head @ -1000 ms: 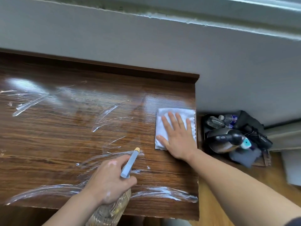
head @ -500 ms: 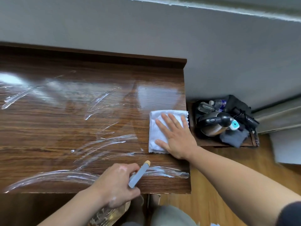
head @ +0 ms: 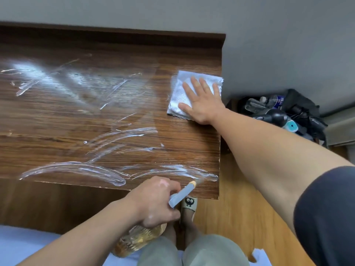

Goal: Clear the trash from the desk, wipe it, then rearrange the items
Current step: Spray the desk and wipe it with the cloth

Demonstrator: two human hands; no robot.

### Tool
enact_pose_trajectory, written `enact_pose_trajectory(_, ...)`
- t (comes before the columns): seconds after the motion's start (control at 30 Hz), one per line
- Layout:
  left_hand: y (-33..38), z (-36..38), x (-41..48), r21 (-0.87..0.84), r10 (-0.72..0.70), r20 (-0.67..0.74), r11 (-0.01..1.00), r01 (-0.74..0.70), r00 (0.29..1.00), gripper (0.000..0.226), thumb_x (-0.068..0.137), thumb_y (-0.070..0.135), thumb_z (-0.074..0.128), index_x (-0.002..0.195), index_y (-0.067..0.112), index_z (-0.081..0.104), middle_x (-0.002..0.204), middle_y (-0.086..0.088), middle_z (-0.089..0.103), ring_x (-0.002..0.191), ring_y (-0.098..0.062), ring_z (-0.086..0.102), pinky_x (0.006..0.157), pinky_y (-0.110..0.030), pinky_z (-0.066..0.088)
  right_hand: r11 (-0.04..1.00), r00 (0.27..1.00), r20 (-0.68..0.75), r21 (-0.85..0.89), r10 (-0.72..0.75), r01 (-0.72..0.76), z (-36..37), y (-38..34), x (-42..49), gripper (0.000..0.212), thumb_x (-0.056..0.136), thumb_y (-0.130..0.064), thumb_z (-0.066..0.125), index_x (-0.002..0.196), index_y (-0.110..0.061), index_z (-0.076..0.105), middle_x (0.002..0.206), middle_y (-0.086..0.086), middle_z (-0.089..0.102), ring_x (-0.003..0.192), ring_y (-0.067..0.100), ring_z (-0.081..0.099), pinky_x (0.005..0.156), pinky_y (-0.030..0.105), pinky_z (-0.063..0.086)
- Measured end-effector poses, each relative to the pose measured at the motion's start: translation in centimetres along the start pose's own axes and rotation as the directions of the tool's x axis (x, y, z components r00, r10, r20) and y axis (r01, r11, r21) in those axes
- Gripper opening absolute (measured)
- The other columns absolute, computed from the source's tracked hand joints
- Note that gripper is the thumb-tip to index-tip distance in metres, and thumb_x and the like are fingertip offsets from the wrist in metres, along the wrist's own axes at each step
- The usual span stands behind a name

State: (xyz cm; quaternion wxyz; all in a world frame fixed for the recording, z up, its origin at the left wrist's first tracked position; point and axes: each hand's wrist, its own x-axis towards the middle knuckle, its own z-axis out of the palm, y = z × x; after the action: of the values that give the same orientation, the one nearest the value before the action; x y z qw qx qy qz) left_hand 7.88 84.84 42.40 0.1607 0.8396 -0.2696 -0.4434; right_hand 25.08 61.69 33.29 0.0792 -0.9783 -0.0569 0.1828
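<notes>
A dark wooden desk (head: 80, 131) fills the left of the view, its top streaked with white wet smears. A folded white cloth (head: 181, 93) lies near the desk's right edge. My right hand (head: 201, 100) presses flat on it with straight fingers. My left hand (head: 153, 202) grips a spray bottle (head: 181, 194) by its grey-blue head at the desk's front edge, nozzle pointing up-right. The bottle's clear amber body (head: 138, 239) hangs below the hand.
A low wooden stand to the right of the desk holds a black kettle (head: 274, 116), plastic bottles (head: 257, 104) and a dark bag (head: 299, 104). A grey wall runs behind. Wooden floor (head: 230, 217), my knees and a slippered foot (head: 189, 205) lie below.
My right hand has slid the cloth back away from me along the desk's right edge. The left hand with the spray bottle has drawn back to the front edge.
</notes>
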Motion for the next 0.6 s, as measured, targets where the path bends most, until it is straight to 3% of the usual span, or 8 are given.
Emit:
enact_pose_trajectory(0.17, 0.5, 1.5, -1.4, -0.008, -0.054, -0.044, 0.999, 0.054, 0.998, 0.027, 0.067, 0.046, 0.062, 0.074, 0.024, 0.050, 0.080, 0.009, 0.053, 0.078, -0.016, 0.053, 0.071, -0.038, 0.050, 1.000, 0.999, -0.013, 0.005, -0.029, 0.029, 1.2, 0.1, -2.6, 0.078, 0.096, -0.074, 0.014, 0.160, -0.035, -0.006, 0.169, -0.001, -0.015, 0.155, 0.023, -0.018, 0.121, 0.060, -0.009)
enact_pose_trajectory(0.37, -1.8, 1.4, -4.1, -0.090, -0.171, -0.099, 0.983, 0.163, 0.980, 0.025, 0.069, 0.044, 0.063, 0.083, 0.028, 0.052, 0.081, 0.007, 0.057, 0.076, -0.014, 0.052, 0.069, -0.036, 0.047, 0.999, 0.996, -0.086, 0.009, -0.037, 0.037, 5.7, -1.4, -11.7, 0.077, 0.097, -0.071, 0.018, 0.161, -0.031, 0.004, 0.170, 0.002, -0.009, 0.155, 0.026, -0.014, 0.122, 0.060, -0.005)
enact_pose_trajectory(0.6, -4.1, 1.5, -5.6, -0.151, -0.301, -0.128, 0.948, 0.282, 0.945, 0.026, 0.063, 0.047, 0.062, 0.070, 0.024, 0.052, 0.079, 0.006, 0.057, 0.071, -0.015, 0.054, 0.065, -0.038, 0.049, 0.999, 0.994, -0.107, -0.038, 0.013, -0.017, 10.0, -3.9, -20.2, 0.076, 0.098, -0.067, 0.024, 0.160, -0.023, 0.024, 0.170, 0.009, 0.009, 0.157, 0.031, -0.001, 0.121, 0.064, 0.011)
